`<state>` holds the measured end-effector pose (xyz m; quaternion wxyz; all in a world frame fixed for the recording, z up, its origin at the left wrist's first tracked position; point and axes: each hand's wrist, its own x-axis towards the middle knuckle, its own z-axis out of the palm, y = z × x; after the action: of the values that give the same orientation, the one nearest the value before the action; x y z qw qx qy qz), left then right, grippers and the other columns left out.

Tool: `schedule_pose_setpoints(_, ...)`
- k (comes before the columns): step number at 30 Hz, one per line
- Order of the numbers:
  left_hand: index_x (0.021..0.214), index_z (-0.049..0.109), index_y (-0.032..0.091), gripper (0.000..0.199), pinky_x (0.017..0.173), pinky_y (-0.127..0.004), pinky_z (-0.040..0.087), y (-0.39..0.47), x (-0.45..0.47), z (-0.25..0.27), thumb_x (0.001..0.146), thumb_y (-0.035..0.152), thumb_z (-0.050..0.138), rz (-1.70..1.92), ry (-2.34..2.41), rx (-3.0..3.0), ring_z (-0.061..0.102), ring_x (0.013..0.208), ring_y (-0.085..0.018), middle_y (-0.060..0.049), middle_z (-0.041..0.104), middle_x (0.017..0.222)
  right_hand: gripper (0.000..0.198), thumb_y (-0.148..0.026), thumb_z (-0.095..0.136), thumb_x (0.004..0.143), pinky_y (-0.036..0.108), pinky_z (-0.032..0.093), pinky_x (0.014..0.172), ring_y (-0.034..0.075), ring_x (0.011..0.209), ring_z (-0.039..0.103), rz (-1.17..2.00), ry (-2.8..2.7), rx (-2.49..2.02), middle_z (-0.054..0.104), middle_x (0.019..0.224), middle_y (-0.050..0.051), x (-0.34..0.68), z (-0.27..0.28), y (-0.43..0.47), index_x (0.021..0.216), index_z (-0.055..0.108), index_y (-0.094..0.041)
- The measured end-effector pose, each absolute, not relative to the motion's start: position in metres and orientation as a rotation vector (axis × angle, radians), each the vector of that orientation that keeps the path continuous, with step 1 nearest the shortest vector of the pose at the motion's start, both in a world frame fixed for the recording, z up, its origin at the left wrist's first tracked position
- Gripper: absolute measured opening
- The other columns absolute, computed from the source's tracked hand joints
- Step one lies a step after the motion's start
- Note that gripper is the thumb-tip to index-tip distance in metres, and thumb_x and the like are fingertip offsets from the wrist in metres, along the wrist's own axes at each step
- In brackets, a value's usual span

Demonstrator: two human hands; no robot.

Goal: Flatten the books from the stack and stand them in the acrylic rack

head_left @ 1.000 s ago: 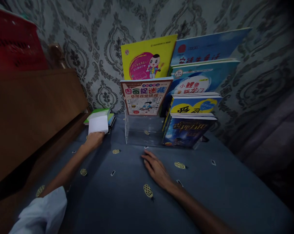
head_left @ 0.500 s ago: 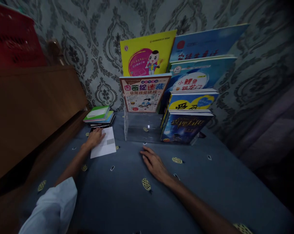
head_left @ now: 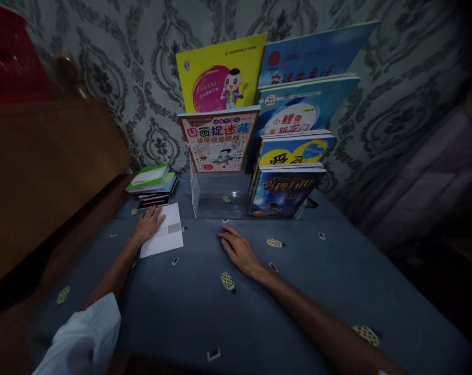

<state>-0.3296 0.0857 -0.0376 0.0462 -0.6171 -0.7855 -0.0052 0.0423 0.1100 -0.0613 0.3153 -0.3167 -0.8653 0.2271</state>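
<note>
My left hand (head_left: 149,225) lies flat with fingers outstretched on a white booklet or sheet (head_left: 170,237) that has a grey patch. This white piece lies just in front of a small stack of books (head_left: 152,179) with a green cover on top; a black cover with red marks shows at the bottom. My right hand (head_left: 239,251) rests palm down on the dark blue tablecloth, fingers loosely extended and holding nothing. Ahead of it stands a clear acrylic book rack (head_left: 220,208), its lowest left tier bare.
On the rack stand a yellow book (head_left: 205,62), a brown-bordered picture book (head_left: 220,146) and several blue ones, the front one dark blue (head_left: 285,192). A wooden panel (head_left: 56,172) borders the left side, with a red bag (head_left: 13,57) above. Patterned wallpaper (head_left: 158,78) is behind.
The white piece and my left hand have slid slightly toward me, away from the stack, uncovering more of the black cover. The view has shifted a little. My right hand stays on the cloth.
</note>
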Motion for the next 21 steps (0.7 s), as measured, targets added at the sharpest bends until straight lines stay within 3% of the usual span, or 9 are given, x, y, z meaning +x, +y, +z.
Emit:
schedule_pose_setpoints(12, 0.153, 0.035, 0.014, 0.06, 0.118, -0.052, 0.028, 0.033, -0.27, -0.046, 0.104, 0.047, 0.024, -0.055, -2.233, -2.043, 0.027, 0.15, -0.028, -0.016, 0.031, 0.161, 0.034, -0.022, 0.043, 0.099, 0.047, 0.047, 0.109, 0.024, 0.128, 0.058, 0.54, -2.274, -0.732, 0.063, 0.135, 0.015, 0.041, -0.057, 0.105, 0.122, 0.067, -0.016)
schedule_pose_setpoints(21, 0.147, 0.044, 0.011, 0.06, 0.116, -0.054, 0.032, 0.016, -0.2, -0.063, 0.105, 0.049, 0.025, -0.292, -1.935, -2.184, 0.035, 0.147, -0.031, -0.021, 0.041, 0.154, 0.032, -0.022, 0.043, 0.101, 0.047, 0.049, 0.107, 0.024, 0.125, 0.059, 0.379, -2.336, -0.561, 0.065, 0.133, 0.014, 0.045, -0.046, 0.071, 0.122, 0.066, -0.017)
